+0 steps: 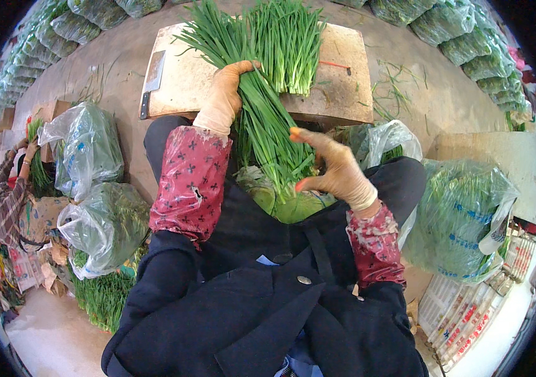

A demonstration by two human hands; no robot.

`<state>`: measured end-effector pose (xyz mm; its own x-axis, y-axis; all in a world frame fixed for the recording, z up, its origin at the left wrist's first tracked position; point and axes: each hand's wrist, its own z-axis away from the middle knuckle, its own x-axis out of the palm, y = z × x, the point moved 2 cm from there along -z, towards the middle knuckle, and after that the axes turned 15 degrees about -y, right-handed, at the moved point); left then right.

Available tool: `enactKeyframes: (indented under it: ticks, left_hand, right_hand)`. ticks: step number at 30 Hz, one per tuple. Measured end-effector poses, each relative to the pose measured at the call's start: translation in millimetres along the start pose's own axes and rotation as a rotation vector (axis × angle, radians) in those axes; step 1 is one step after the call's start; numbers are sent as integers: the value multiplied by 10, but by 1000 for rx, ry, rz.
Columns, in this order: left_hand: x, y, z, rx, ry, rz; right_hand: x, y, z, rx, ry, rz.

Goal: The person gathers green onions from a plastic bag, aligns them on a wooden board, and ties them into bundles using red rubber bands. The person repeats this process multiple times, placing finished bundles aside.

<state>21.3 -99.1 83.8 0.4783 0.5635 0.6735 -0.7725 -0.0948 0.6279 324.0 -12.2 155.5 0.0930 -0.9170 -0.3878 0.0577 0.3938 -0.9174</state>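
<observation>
My left hand, in a pale stained glove, is closed around a thick bunch of garlic chives. The bunch slants from the board down over my lap, its lower ends by my right thigh. My gloved right hand is beside those lower ends, thumb and fingers spread, holding nothing. A second bunch of chives lies on the wooden board, its pale cut ends towards me. At the board's left edge lies a cleaver with a black handle. A thin red tie lies to the right.
Clear plastic bags of greens stand at my left and right. Another person handles chives at far left. Loose chives lie on the floor, lower left. Stacked printed cardboard is at lower right. Rows of filled bags line the back.
</observation>
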Motion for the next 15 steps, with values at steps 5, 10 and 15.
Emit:
enactKeyframes:
  ticks: [5,10,15]
  left_hand:
    - [-19,0,-30,19,103,5]
    - [-61,102,29,184,228,-25]
    - [-237,308,74,190,179,31]
  right_hand:
    - [318,-49,-162,-185,96,556]
    - [337,50,-57,-229,70,451]
    - [318,327,285,-42,-294,331]
